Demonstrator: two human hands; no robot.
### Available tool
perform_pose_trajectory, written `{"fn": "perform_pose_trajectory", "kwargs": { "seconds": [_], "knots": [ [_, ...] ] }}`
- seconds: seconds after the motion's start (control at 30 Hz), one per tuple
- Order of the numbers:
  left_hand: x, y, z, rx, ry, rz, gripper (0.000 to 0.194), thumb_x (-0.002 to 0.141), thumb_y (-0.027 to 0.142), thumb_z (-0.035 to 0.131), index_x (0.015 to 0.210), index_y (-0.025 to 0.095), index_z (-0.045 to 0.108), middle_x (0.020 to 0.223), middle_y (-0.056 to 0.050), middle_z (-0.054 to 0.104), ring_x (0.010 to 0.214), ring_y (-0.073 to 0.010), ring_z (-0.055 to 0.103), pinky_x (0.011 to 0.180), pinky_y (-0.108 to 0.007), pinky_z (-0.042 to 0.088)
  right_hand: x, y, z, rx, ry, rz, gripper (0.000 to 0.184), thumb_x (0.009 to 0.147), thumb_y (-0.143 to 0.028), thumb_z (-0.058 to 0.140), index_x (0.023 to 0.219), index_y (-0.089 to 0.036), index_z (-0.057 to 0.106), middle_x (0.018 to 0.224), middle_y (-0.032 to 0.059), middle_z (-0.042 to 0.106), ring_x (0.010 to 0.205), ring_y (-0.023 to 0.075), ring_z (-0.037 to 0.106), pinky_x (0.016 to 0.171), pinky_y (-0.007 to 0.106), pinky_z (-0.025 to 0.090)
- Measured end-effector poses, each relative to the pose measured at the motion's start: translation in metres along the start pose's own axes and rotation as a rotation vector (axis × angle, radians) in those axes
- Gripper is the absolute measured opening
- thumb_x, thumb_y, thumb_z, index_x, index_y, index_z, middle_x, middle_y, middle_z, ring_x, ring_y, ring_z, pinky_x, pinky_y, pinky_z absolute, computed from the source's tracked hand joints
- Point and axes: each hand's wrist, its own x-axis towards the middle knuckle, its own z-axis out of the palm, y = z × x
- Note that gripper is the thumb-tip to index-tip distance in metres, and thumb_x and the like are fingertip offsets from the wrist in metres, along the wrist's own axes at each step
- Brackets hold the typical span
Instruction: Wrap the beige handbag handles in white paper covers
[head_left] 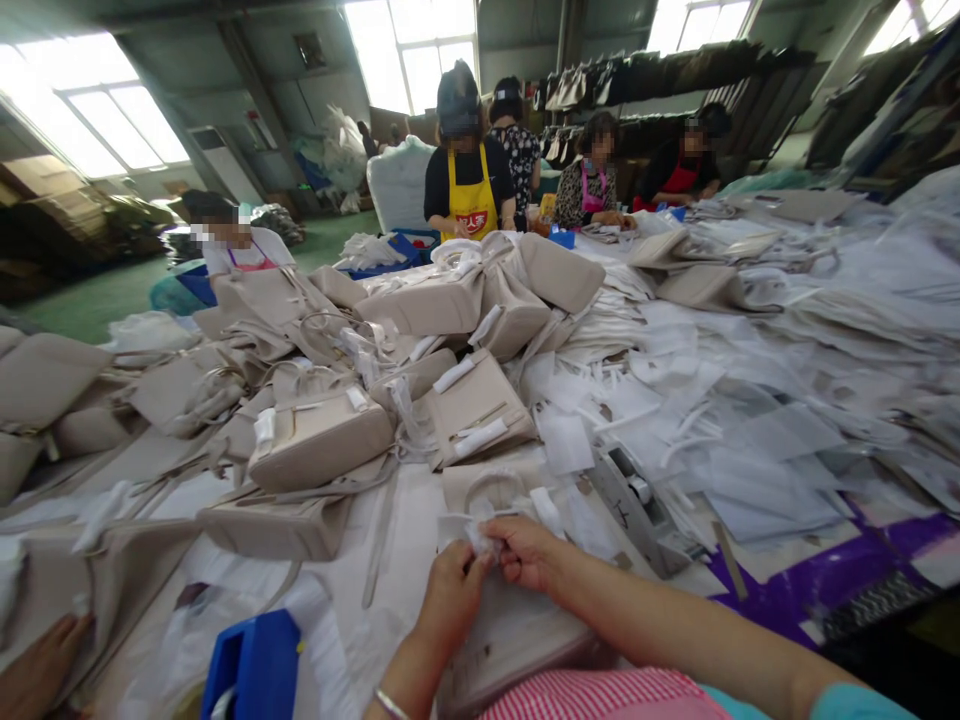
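Note:
My left hand (456, 592) and my right hand (526, 552) meet at the top of a beige handbag (517, 628) close to my body. Fingertips of both are pinched on a thin white wrapping (482, 538) at the base of the bag's handle (491, 487). Part of the wrapping is hidden by my fingers. A blue tape dispenser (253, 668) stands left of my left hand. To the right of my right hand lies a grey tape dispenser (643, 500).
Beige handbags (322, 440) with white-wrapped parts are heaped ahead and left. White sheets and bags (772, 460) cover the right side. Another person's hand (43, 665) touches a bag at the lower left. Several people, one in a yellow apron (471, 188), work across the table.

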Motion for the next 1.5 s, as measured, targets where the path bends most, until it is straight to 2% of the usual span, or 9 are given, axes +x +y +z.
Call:
{"fn": "perform_pose_trajectory", "kwargs": {
  "seconds": [0.1, 0.23, 0.37, 0.47, 0.67, 0.87, 1.03, 1.2, 1.5],
  "knots": [
    [0.012, -0.008, -0.028, 0.033, -0.057, 0.062, 0.012, 0.076, 0.019, 0.056, 0.072, 0.020, 0.067, 0.070, -0.001, 0.063, 0.072, -0.0172, 0.057, 0.070, -0.028, 0.042, 0.000, 0.003, 0.000, -0.012, 0.013, -0.065, 0.013, 0.081, -0.021, 0.058, 0.072, -0.018, 0.049, 0.045, -0.0092, 0.038, 0.034, 0.0042, 0.027, 0.034, 0.015, 0.013],
    [0.037, -0.023, -0.056, 0.163, 0.122, 0.144, 0.035, 0.080, 0.018, 0.050, 0.112, 0.019, 0.064, 0.103, -0.008, 0.064, 0.098, -0.0206, 0.060, 0.086, -0.033, 0.046, 0.001, 0.004, -0.003, -0.041, 0.029, -0.096, 0.011, 0.078, -0.021, 0.060, 0.073, -0.017, 0.051, 0.045, -0.0092, 0.038, 0.034, 0.0045, 0.027, 0.034, 0.016, 0.010],
    [0.056, -0.036, -0.042, 0.206, -0.004, 0.153, 0.024, 0.087, 0.035, 0.052, 0.097, 0.023, 0.070, 0.095, -0.004, 0.069, 0.091, -0.0176, 0.062, 0.081, -0.027, 0.047, 0.002, 0.002, -0.005, -0.046, 0.027, -0.107, 0.010, 0.076, -0.021, 0.060, 0.073, -0.017, 0.052, 0.045, -0.0094, 0.037, 0.034, 0.0045, 0.026, 0.034, 0.017, 0.010],
    [0.067, -0.046, -0.021, 0.264, 0.010, 0.035, 0.034, 0.090, 0.040, 0.046, 0.078, 0.020, 0.070, 0.080, -0.005, 0.070, 0.081, -0.0191, 0.064, 0.076, -0.029, 0.045, 0.006, 0.003, -0.004, -0.042, 0.019, -0.116, 0.011, 0.075, -0.023, 0.061, 0.074, -0.018, 0.052, 0.046, -0.0092, 0.038, 0.034, 0.0045, 0.026, 0.034, 0.017, 0.011],
    [0.084, -0.062, -0.010, 0.348, 0.068, -0.191, 0.037, 0.084, 0.049, 0.052, 0.077, 0.016, 0.068, 0.075, -0.011, 0.071, 0.075, -0.0237, 0.065, 0.067, -0.031, 0.042, 0.020, 0.006, 0.000, -0.044, 0.071, -0.172, 0.017, 0.075, -0.028, 0.064, 0.074, -0.018, 0.050, 0.047, -0.0092, 0.040, 0.035, 0.0039, 0.027, 0.035, 0.017, 0.011],
    [0.040, -0.049, -0.022, 0.372, 0.238, -0.251, 0.042, 0.088, 0.050, 0.044, 0.100, 0.014, 0.062, 0.097, -0.014, 0.066, 0.092, -0.0243, 0.061, 0.080, -0.033, 0.042, 0.023, -0.003, -0.001, -0.017, 0.038, -0.227, 0.022, 0.073, -0.031, 0.064, 0.073, -0.019, 0.046, 0.047, -0.0104, 0.038, 0.036, 0.0032, 0.024, 0.036, 0.018, 0.010],
    [-0.001, -0.038, -0.018, 0.184, -0.037, -0.364, 0.043, 0.084, 0.058, 0.045, 0.063, 0.022, 0.052, 0.057, 0.000, 0.055, 0.061, -0.0193, 0.053, 0.060, -0.030, 0.031, 0.023, 0.001, -0.002, -0.055, 0.024, -0.214, 0.021, 0.072, -0.031, 0.065, 0.074, -0.018, 0.048, 0.045, -0.0109, 0.035, 0.036, 0.0038, 0.023, 0.038, 0.019, 0.010],
    [-0.006, -0.035, -0.021, 0.086, -0.088, -0.371, 0.033, 0.078, 0.045, 0.055, 0.057, 0.023, 0.043, 0.053, 0.005, 0.043, 0.056, -0.0150, 0.046, 0.056, -0.028, 0.029, 0.020, 0.001, -0.003, -0.075, 0.029, -0.224, 0.024, 0.073, -0.033, 0.065, 0.072, -0.019, 0.046, 0.046, -0.0106, 0.036, 0.036, 0.0035, 0.024, 0.038, 0.020, 0.009],
    [-0.034, 0.025, -0.023, -0.014, 0.017, 0.030, 0.015, 0.089, 0.032, 0.048, 0.078, 0.023, 0.055, 0.078, -0.003, 0.060, 0.075, -0.0187, 0.055, 0.070, -0.030, 0.040, 0.020, 0.011, -0.009, 0.025, 0.004, -0.293, 0.026, 0.069, -0.033, 0.070, 0.066, -0.018, 0.049, 0.045, -0.0078, 0.041, 0.039, 0.0057, 0.030, 0.039, 0.021, 0.014]
  ]
}}
